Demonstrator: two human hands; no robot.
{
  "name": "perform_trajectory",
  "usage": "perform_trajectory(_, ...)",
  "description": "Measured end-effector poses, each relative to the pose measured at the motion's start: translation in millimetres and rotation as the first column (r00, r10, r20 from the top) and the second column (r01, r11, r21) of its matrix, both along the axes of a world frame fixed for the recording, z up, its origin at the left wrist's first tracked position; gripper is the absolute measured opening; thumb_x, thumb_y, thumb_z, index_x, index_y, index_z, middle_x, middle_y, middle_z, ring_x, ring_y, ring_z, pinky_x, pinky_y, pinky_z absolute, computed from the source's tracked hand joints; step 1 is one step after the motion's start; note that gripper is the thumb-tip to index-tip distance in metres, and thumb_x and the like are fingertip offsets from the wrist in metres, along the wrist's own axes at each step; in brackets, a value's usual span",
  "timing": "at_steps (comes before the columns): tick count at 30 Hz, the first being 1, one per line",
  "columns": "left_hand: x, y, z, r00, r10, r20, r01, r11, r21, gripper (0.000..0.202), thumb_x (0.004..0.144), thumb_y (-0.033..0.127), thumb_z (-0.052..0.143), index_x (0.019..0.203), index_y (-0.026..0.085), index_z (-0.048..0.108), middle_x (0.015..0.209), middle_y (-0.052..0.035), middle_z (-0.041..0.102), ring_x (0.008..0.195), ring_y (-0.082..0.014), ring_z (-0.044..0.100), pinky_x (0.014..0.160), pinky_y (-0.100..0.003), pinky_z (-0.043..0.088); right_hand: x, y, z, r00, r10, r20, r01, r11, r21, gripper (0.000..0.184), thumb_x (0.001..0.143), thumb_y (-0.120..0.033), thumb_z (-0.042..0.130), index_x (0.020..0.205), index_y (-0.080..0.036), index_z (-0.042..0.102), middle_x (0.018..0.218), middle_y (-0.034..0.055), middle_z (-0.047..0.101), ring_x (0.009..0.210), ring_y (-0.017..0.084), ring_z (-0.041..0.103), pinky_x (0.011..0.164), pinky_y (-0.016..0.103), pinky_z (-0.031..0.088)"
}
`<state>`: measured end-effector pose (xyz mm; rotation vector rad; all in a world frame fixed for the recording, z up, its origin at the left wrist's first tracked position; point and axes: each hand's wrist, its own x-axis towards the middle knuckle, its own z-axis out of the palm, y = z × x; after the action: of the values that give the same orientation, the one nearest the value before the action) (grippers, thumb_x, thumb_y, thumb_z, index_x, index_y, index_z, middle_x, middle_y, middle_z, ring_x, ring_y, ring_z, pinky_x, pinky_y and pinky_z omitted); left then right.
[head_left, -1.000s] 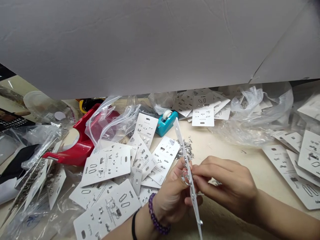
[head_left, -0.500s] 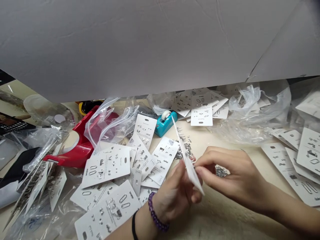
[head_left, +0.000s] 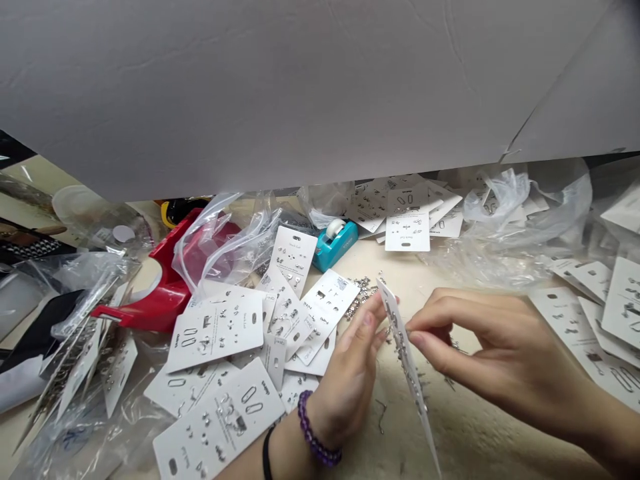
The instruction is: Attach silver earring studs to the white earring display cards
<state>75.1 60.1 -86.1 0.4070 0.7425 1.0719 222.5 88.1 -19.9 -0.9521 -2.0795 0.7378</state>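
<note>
My right hand (head_left: 465, 347) is closed, thumb and forefinger pinched at the side of a white earring card (head_left: 407, 367). The card stands nearly edge-on, with small silver earrings along its left face and tiny posts on its right side. Whether a small part is also in the pinch is hidden. Beside the card's left face, my left hand (head_left: 353, 360) has its fingers stretched upward and its thumb apart from the card. Its fingertips are near or against the card's upper part. Loose silver earrings (head_left: 361, 293) lie in a heap just beyond my left fingers.
Filled earring cards (head_left: 217, 330) overlap at left, with others (head_left: 575, 340) at right. A teal tape dispenser (head_left: 336, 245) and a red tape dispenser (head_left: 165, 287) stand behind. Clear plastic bags (head_left: 490, 250) lie at the back. A large white panel (head_left: 300, 100) overhangs the table.
The card has shifted down and right and now shows its earring-bearing face to the left. My left fingers have straightened and loosened from it. My right pinch has moved slightly right.
</note>
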Motion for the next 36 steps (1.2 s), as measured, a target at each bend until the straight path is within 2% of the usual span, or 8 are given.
perform_trajectory(4,0,2,-0.5,0.997,-0.032,0.070,0.032,0.999,-0.008,0.024,0.084,0.033,0.046,0.095,0.017,0.060,0.086,-0.0059,0.060,0.086,-0.0171,0.055,0.081,-0.032,0.038,-2,-3,-3.8,0.998,0.065,-0.008,-0.065,0.998,0.000,0.011,0.077,-0.006,0.054,0.078,-0.016,0.060,0.062,-0.0025,0.055,0.054,0.006,0.050,0.052,0.017,0.042)
perform_trajectory(10,-3,6,-2.2,0.948,0.001,0.318,0.082,0.966,-0.246,0.010,0.079,0.024,0.055,0.079,0.014,0.057,0.067,0.0012,0.051,0.059,-0.0076,0.048,0.062,-0.022,0.038,2,0,-11.0,0.989,0.149,-0.003,-0.149,0.988,-0.034,0.015,0.084,-0.009,0.051,0.093,-0.018,0.059,0.081,-0.0010,0.061,0.072,0.007,0.056,0.063,0.017,0.044)
perform_trajectory(17,-6,7,7.4,0.908,-0.064,0.414,0.165,0.963,-0.211,0.003,0.077,0.016,0.051,0.076,0.015,0.054,0.063,0.0025,0.046,0.052,-0.0069,0.043,0.054,-0.020,0.033,-2,4,-14.3,1.000,0.011,0.023,-0.006,0.974,-0.224,0.031,0.092,-0.020,0.031,0.062,-0.017,0.038,0.061,-0.0017,0.044,0.055,0.009,0.043,0.051,0.021,0.038)
perform_trajectory(20,-5,7,9.0,0.910,-0.084,0.406,0.185,0.959,-0.216,0.004,0.077,0.016,0.051,0.076,0.014,0.054,0.063,0.0021,0.045,0.052,-0.0070,0.044,0.054,-0.020,0.033,-4,2,-16.0,0.999,0.034,-0.016,-0.037,0.924,-0.381,0.026,0.093,-0.023,0.030,0.068,-0.018,0.038,0.067,-0.0015,0.047,0.061,0.008,0.048,0.055,0.021,0.042)
perform_trajectory(23,-4,6,9.2,0.922,-0.087,0.376,0.179,0.960,-0.217,0.007,0.077,0.017,0.050,0.074,0.013,0.055,0.063,0.0019,0.045,0.051,-0.0066,0.044,0.054,-0.020,0.033,-5,1,-18.5,0.986,0.086,-0.142,-0.153,0.809,-0.567,0.018,0.094,-0.026,0.032,0.081,-0.018,0.042,0.078,-0.0007,0.053,0.066,0.008,0.055,0.061,0.022,0.048)
perform_trajectory(25,-5,6,9.8,0.935,-0.083,0.345,0.165,0.962,-0.216,0.009,0.077,0.018,0.052,0.070,0.012,0.054,0.063,0.0018,0.044,0.051,-0.0059,0.043,0.054,-0.020,0.033,-6,2,-20.6,0.977,0.092,-0.195,-0.193,0.775,-0.602,0.014,0.093,-0.027,0.037,0.087,-0.018,0.046,0.084,0.0005,0.055,0.070,0.009,0.058,0.062,0.022,0.050)
perform_trajectory(30,-6,7,12.2,0.938,-0.082,0.336,0.161,0.963,-0.216,0.013,0.073,0.022,0.058,0.066,0.011,0.054,0.062,0.0022,0.042,0.051,-0.0050,0.042,0.053,-0.019,0.031,-6,2,-26.6,0.980,0.035,-0.197,-0.130,0.860,-0.494,0.012,0.089,-0.023,0.047,0.090,-0.019,0.058,0.084,0.0013,0.059,0.073,0.009,0.058,0.061,0.019,0.049)
perform_trajectory(36,-5,7,13.0,0.943,-0.080,0.324,0.146,0.972,-0.183,0.009,0.072,0.020,0.060,0.071,0.013,0.055,0.063,0.0028,0.041,0.051,-0.0051,0.041,0.053,-0.019,0.031,-11,0,-30.4,0.973,-0.038,-0.227,-0.072,0.886,-0.458,0.015,0.089,-0.020,0.046,0.087,-0.018,0.060,0.079,0.0009,0.061,0.070,0.009,0.058,0.062,0.018,0.049)
